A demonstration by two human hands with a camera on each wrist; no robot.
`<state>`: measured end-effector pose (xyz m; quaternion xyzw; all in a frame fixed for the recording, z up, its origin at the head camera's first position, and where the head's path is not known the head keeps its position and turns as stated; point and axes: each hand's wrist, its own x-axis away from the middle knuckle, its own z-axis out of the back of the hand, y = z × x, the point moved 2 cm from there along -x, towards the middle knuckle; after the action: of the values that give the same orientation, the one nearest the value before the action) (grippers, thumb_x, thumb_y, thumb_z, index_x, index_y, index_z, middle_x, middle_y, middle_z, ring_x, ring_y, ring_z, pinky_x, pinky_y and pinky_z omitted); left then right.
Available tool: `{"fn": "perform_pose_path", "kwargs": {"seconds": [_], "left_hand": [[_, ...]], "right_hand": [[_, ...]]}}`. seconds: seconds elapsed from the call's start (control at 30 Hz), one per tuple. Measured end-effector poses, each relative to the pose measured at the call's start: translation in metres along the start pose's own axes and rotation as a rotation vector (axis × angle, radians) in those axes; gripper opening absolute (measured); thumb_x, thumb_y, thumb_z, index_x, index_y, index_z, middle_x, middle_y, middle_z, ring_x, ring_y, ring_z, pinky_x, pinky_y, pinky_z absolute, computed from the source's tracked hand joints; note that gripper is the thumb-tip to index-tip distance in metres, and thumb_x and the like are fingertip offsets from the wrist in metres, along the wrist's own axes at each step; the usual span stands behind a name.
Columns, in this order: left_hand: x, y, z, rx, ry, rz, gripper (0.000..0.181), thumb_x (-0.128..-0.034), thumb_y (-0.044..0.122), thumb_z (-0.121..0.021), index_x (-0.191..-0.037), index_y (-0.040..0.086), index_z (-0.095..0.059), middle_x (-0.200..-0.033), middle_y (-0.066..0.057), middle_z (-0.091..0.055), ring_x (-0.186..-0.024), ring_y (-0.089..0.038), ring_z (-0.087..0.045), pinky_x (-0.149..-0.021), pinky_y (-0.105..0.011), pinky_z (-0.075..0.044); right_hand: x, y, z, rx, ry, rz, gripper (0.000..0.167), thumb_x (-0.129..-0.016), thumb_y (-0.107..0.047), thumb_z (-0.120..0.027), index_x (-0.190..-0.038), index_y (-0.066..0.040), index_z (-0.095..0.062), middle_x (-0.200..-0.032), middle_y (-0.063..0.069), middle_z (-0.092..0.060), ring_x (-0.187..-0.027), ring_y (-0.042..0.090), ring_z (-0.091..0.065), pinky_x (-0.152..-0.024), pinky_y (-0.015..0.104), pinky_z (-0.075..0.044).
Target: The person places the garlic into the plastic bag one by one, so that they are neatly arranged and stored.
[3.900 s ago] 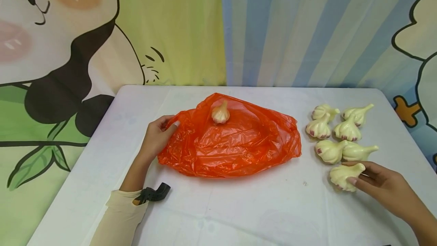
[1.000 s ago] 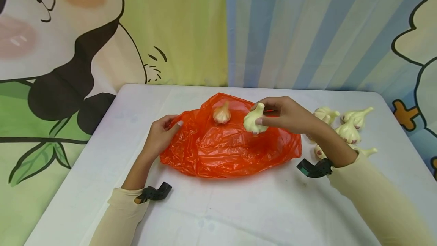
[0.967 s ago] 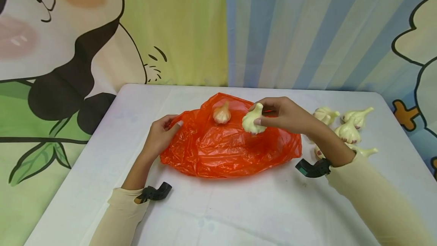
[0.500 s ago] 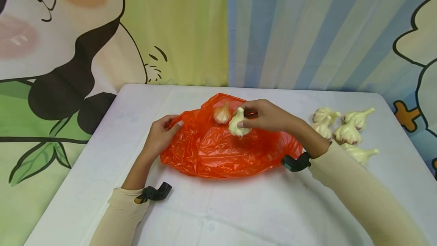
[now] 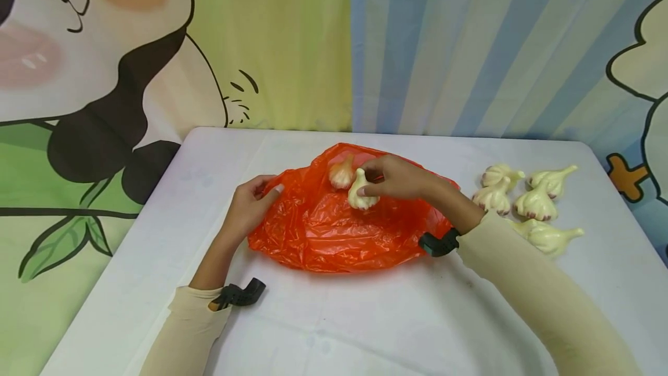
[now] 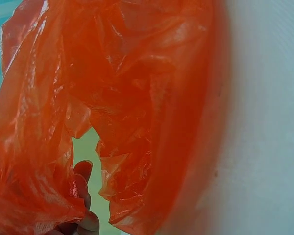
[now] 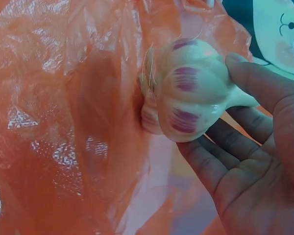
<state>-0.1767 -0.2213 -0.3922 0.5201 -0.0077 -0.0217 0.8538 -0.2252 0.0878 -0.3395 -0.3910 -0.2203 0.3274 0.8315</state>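
A crinkled orange-red plastic bag (image 5: 344,242) lies on the table. At its left end my left hand (image 5: 249,205) pinches the bag's edge; in the left wrist view, fingertips (image 6: 83,171) show beside the thin film (image 6: 34,147). My right hand (image 5: 394,177) grips a pale garlic bulb (image 5: 361,193) over the bag's opening, stem upward. Purple streaks mark the base of that garlic bulb (image 7: 191,93) in the right wrist view, with thumb and fingers around it. Just left of it, another garlic bulb (image 5: 341,174) rests in the bag, partly hidden behind the held one in the right wrist view.
Several garlic bulbs (image 5: 536,205) sit grouped on the right of the white table (image 5: 323,329), some partly behind the right forearm. Beyond the table's back edge hangs a printed curtain (image 5: 292,45). Black wrist cameras (image 5: 240,293) are strapped to both wrists.
The right hand picked up a garlic bulb from the right group and carried it left over the bag, ending close beside the bulb there. The left hand keeps its hold on the bag.
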Motion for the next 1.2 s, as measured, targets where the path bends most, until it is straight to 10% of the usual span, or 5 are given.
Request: {"fn": "perform_pose_path", "kwargs": {"seconds": [0.77, 1.2], "left_hand": [[-0.001, 0.000, -0.003, 0.002, -0.011, 0.009, 0.034, -0.0957, 0.031, -0.063, -0.122, 0.010, -0.064, -0.113, -0.008, -0.063, -0.101, -0.023, -0.058, -0.086, -0.040, -0.051], [0.001, 0.002, -0.004, -0.010, -0.009, 0.000, 0.033, -0.0959, 0.029, -0.063, -0.123, 0.010, -0.064, -0.114, -0.007, -0.064, -0.101, -0.023, -0.059, -0.086, -0.040, -0.051]], "right_hand": [[-0.011, 0.032, 0.002, 0.087, 0.281, -0.134, 0.015, -0.093, -0.019, -0.066, -0.096, -0.005, -0.067, -0.070, 0.003, -0.051, -0.060, 0.017, -0.044, -0.054, 0.029, -0.036], [-0.022, 0.039, -0.003, 0.122, 0.370, -0.159, 0.016, -0.093, -0.018, -0.066, -0.092, -0.003, -0.061, -0.070, 0.006, -0.045, -0.062, 0.019, -0.043, -0.054, 0.030, -0.034]]}}
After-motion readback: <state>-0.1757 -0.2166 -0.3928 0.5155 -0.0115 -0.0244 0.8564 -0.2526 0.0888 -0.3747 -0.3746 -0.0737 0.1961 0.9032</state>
